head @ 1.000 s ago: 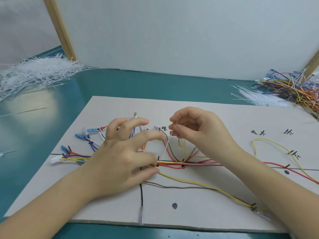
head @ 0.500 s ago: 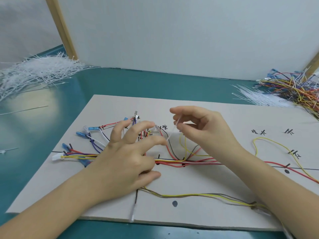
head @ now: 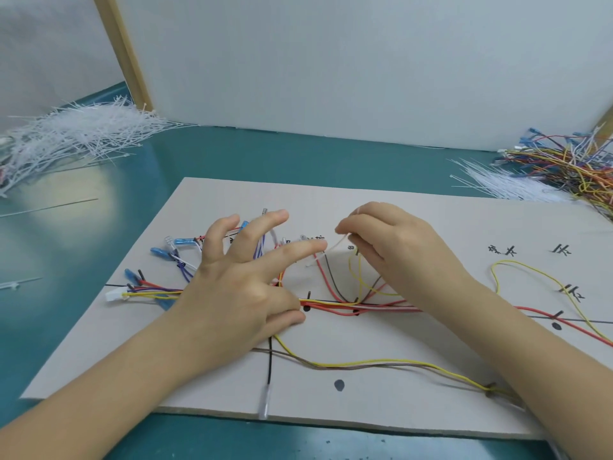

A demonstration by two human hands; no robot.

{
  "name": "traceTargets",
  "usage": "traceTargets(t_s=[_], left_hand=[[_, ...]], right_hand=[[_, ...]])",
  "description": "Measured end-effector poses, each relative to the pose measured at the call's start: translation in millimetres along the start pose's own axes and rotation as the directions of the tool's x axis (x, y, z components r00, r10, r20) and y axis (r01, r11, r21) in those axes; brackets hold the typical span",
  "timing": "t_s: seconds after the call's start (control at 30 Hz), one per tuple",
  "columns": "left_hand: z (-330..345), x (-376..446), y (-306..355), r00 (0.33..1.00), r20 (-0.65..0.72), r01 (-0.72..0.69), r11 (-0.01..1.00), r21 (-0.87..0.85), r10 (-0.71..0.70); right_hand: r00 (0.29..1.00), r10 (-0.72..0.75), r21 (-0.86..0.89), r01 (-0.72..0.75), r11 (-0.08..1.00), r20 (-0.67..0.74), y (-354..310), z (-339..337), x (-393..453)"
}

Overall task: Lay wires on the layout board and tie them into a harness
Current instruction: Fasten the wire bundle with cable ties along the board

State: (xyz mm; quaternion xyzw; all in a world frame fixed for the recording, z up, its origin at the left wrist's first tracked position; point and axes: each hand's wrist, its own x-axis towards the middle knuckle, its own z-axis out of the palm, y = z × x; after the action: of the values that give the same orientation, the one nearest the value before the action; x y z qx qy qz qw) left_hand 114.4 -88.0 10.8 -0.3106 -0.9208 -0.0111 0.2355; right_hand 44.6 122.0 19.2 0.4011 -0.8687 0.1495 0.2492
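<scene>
I see my spread left hand (head: 232,293) pressing one multicoloured wire bundle (head: 358,307) onto one grey layout board (head: 431,227), right-hand fingers (head: 351,239) pinching one white cable tie (head: 326,252).

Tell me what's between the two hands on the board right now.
In the head view, a white cable tie spans the gap, pinched by the right hand, its other end by the left hand forefinger. Red, black and yellow wires lie below it.
</scene>
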Motion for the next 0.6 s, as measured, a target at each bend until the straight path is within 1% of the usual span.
traceTargets(t_s=[0.1,0.17,0.2,0.23,0.27,0.3,0.33,0.37,0.43,0.47,0.53,0.57,0.6], left_hand=[[0,-1,-1,1.000,0.023,-0.005,1.000,0.000,0.005],[1,-1,-1,1.000,0.023,-0.016,1.000,-0.002,0.016],[1,-1,-1,1.000,0.019,-0.022,1.000,-0.002,0.022],[1,-1,0,1.000,0.013,-0.026,1.000,0.000,0.026],[1,-1,0,1.000,0.008,-0.030,1.000,0.003,0.030],[1,-1,0,0.999,0.004,-0.033,0.999,0.005,0.033],[1,-1,0,0.999,0.002,-0.036,0.999,0.008,0.036],[2,-1,0,0.999,-0.001,-0.038,0.999,0.012,0.038],[3,-1,0,0.999,-0.004,-0.042,0.999,0.019,0.042],[3,-1,0,0.999,-0.004,-0.044,0.999,0.020,0.044],[3,-1,0,0.999,-0.007,-0.043,0.999,0.015,0.043],[3,-1,0,0.999,-0.010,-0.041,0.999,0.011,0.041],[3,-1,0,0.999,-0.013,-0.039,0.999,0.005,0.039]], right_hand=[[0.999,-0.011,-0.091,0.015,0.996,0.050,4,2,-2],[0.998,0.000,-0.113,0.007,0.994,0.063,3,3,-1],[0.999,0.028,-0.085,-0.024,0.996,0.042,3,3,1],[0.997,0.075,-0.008,-0.075,0.997,0.004,4,2,2],[0.987,0.155,0.127,-0.151,0.980,-0.028,5,1,2],[0.966,0.258,0.300,-0.238,0.924,-0.028,4,-2,3],[0.940,0.340,0.452,-0.302,0.839,-0.002,2,-5,4],[0.922,0.386,0.533,-0.336,0.777,0.019,0,-7,5],[0.910,0.413,0.618,-0.349,0.705,0.042,-5,-10,7],[0.907,0.415,0.690,-0.344,0.637,0.069,-8,-11,7],[0.910,0.386,0.841,-0.325,0.432,0.152,-13,-12,7],[0.908,0.370,0.869,-0.336,0.364,0.196,-15,-10,6],[0.906,0.356,0.864,-0.356,0.355,0.228,-17,-9,6]])
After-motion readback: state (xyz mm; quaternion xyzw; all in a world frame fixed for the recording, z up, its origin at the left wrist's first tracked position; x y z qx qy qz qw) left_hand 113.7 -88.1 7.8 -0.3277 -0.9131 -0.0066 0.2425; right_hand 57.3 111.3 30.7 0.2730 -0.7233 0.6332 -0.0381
